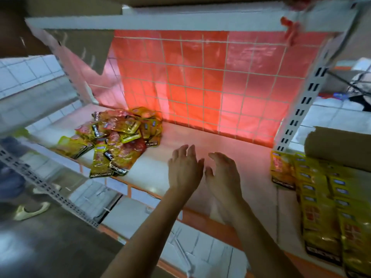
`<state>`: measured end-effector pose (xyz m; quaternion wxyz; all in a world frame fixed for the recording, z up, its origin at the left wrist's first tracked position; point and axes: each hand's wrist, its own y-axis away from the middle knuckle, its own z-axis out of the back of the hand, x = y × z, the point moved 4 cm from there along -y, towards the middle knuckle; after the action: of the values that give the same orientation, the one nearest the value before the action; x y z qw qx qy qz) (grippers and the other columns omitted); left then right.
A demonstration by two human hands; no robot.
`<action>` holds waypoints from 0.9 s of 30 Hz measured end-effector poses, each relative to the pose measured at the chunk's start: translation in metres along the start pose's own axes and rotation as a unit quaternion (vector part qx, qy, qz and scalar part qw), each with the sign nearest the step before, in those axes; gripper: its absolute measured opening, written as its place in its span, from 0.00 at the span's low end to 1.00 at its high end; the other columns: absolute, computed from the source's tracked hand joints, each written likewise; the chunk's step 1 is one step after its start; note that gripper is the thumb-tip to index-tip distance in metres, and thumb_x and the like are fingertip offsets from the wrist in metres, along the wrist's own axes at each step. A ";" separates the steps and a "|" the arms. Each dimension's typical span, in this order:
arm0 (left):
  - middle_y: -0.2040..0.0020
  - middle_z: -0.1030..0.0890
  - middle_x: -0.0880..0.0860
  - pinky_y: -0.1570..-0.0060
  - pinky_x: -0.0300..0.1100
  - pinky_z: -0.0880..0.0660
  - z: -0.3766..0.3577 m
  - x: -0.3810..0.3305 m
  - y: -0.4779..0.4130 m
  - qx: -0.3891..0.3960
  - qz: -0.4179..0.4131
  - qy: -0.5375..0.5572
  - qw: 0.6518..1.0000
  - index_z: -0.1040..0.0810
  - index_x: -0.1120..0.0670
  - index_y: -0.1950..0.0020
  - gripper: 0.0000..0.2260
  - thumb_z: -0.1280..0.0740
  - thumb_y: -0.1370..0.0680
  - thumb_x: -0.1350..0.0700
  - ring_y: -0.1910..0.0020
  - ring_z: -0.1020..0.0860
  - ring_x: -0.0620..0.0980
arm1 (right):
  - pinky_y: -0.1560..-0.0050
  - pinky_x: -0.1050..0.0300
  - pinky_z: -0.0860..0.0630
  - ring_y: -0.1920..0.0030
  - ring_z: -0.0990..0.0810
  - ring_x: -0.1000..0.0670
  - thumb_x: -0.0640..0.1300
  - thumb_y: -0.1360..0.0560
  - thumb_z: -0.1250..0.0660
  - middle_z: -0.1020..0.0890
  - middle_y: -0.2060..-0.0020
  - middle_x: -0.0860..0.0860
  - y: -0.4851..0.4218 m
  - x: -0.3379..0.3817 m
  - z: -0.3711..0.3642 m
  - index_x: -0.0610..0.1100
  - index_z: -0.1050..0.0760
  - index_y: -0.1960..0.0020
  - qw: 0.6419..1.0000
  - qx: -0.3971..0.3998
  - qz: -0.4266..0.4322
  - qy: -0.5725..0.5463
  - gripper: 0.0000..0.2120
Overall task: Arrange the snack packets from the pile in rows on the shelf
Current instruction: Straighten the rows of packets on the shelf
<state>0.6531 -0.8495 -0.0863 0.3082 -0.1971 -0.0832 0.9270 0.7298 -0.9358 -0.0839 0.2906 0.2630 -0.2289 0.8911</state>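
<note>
both hands are over the middle of the white shelf [236,141], between the pile and the rows. the left hand [183,170] has its fingers almost straight and close together, pointing away from the person, and it holds nothing. the right hand [223,174] is just beside it. its fingers are a little bent and relaxed, the thumb points toward the left hand, and it also holds nothing. i cannot tell if the two hands touch each other, or if they touch the shelf surface.

the pile of snack packets [120,137] lies on the left part of the same shelf, toward the back, near the wire grid [202,81]. the packets are yellow and red with a black band, and they lie in disorder, one over another. the pile is apart from both hands.

on the right side, packets of the same kind lie in rows [321,197], each one overlapping the next, from the back toward the front edge.

behind the wire grid hangs a red plastic sheet [251,63]. a white slotted post [301,101] stands at the back right corner of the shelf. a brown cardboard box [341,145] is behind the rows. on the floor at the left is a pale sandal [30,211].
</note>
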 end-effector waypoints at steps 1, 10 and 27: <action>0.28 0.32 0.55 0.38 0.50 0.32 0.002 0.015 -0.004 0.002 0.017 -0.003 1.000 0.35 0.55 0.27 0.24 0.41 0.20 0.46 0.30 0.35 0.56 | 0.33 0.58 0.35 0.32 0.32 0.48 0.42 0.22 0.36 0.26 0.33 0.50 -0.003 0.010 -0.010 0.46 0.29 0.33 1.000 0.010 0.005 0.000 0.18; 0.33 0.30 0.57 0.38 0.47 0.35 0.030 0.128 -0.034 -0.039 0.103 -0.013 0.994 0.31 0.58 0.33 0.18 0.40 0.20 0.51 0.35 0.33 0.57 | 0.36 0.59 0.36 0.34 0.31 0.47 0.42 0.23 0.37 0.26 0.35 0.47 -0.043 0.077 -0.095 0.45 0.30 0.32 0.993 0.115 0.024 -0.032 0.20; 0.46 0.22 0.59 0.43 0.48 0.32 0.058 0.225 -0.122 -0.100 0.220 -0.001 0.970 0.26 0.59 0.39 0.24 0.36 0.23 0.40 0.44 0.26 0.58 | 0.63 0.58 0.27 0.58 0.20 0.50 0.45 0.30 0.30 0.22 0.66 0.55 -0.124 0.153 -0.185 0.49 0.20 0.56 0.957 0.147 -0.115 -0.223 0.04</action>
<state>0.5297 -0.6181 -0.0711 0.0754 -0.2397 -0.1298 0.9592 0.6408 -0.6814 -0.1008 0.2909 0.5193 -0.1229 0.7941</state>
